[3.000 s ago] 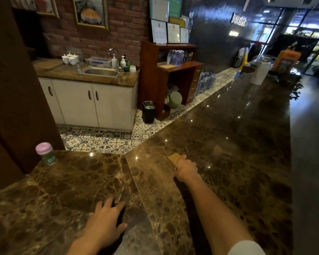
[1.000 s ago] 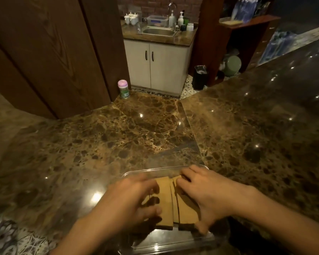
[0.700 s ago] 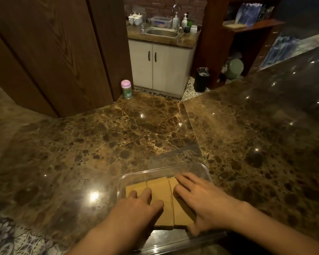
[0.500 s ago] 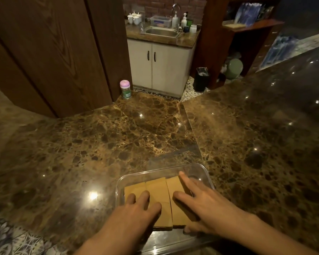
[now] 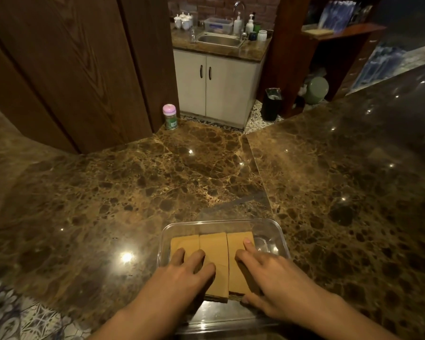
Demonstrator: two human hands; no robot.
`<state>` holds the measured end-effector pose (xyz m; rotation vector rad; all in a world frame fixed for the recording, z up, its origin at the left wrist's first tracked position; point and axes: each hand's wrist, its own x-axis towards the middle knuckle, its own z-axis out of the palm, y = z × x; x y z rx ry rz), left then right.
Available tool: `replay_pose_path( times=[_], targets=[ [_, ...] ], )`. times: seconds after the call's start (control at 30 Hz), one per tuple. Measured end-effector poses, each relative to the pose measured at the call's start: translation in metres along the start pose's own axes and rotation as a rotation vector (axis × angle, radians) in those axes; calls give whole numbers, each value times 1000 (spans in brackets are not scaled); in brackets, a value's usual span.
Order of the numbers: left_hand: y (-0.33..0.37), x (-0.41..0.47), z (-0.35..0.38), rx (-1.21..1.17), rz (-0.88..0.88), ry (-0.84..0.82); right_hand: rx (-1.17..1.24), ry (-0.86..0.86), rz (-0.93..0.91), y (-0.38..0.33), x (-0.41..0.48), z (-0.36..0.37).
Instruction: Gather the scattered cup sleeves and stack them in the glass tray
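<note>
**Both hands flat on sleeves in tray**

L hand (image 5: 179, 278) lies palm-down on the cup sleeves (image 5: 212, 244). Its fingers (image 5: 199, 257) are near-straight and slightly apart, tips on the left & middle piles, pinching nothing. R hand (image 5: 277, 273) is palm-down too, w/ fingers (image 5: 248, 244) spread. The index reaches farthest, along the right pile's outer edge, and the thumb sits at that pile's near end. Can't tell if the thumb presses the cardboard or only touches it.

Sleeves are brown cardboard, flattened, in 3 piles side by side w/ long sides touching, all inside the glass tray (image 5: 284, 241). Their far ends stick out just past the fingertips, and layered near ends show between the two hands. A bare strip of tray floor lies just right of the R index tip. The tray's far rim runs just beyond the fingertips. The tray sits on a brown marble counter (image 5: 157, 187).

Well beyond the fingertips, at the counter's far edge beside a wood panel (image 5: 71, 69), a small jar (image 5: 169, 116) w/ pink lid stands upright. Farther back are a white cabinet (image 5: 219, 89) w/ a sink (image 5: 219, 40) on top and a black bin (image 5: 271, 104) on the floor to its right.
</note>
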<state>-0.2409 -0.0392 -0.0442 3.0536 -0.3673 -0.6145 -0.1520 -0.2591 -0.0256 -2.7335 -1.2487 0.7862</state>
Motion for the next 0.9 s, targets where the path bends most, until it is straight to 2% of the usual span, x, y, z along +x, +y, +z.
replay_pose_path(
  times=[0.1,0.4,0.53,0.6,0.7,0.77,0.83,0.9],
  targets=[
    [-3,2,-3,4,40,49,-16,-1,22,-3,1,0],
    [-6,1,-10,3,68,0,10,-20,59,-6,1,-8],
    [-6,1,-44,-70,49,-51,18,-34,91,-10,0,-33],
    [-10,3,-74,-92,8,31,50,62,92,-11,3,-52],
    [-23,18,-120,-103,-94,393,168,373,105,-12,10,-92],
    [-37,32,-147,-77,-165,532,209,553,134,-9,18,-124],
    [-50,45,-172,-59,-282,514,187,624,209,1,31,-155],
    [-57,51,-193,-88,-363,436,132,620,299,7,42,-178]
  ],
)
